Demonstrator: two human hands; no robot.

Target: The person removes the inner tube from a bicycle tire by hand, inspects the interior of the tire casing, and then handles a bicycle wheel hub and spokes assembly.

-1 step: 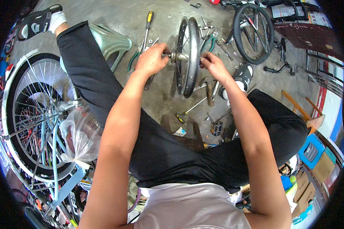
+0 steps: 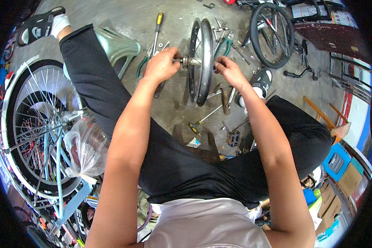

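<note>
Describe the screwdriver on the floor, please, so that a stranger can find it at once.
Start at the small wheel standing upright between the two hands on the concrete floor. Look to its left, above the left hand. There lies the screwdriver; only it has a yellow and black handle, unlike the green-handled pliers nearby.

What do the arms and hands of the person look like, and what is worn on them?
Both forearms are bare up to the lower edge of the picture: no sleeves show on them. The left hand and the right hand wear no gloves. I can see no watch, ring or bracelet on the wrists or fingers.
</note>
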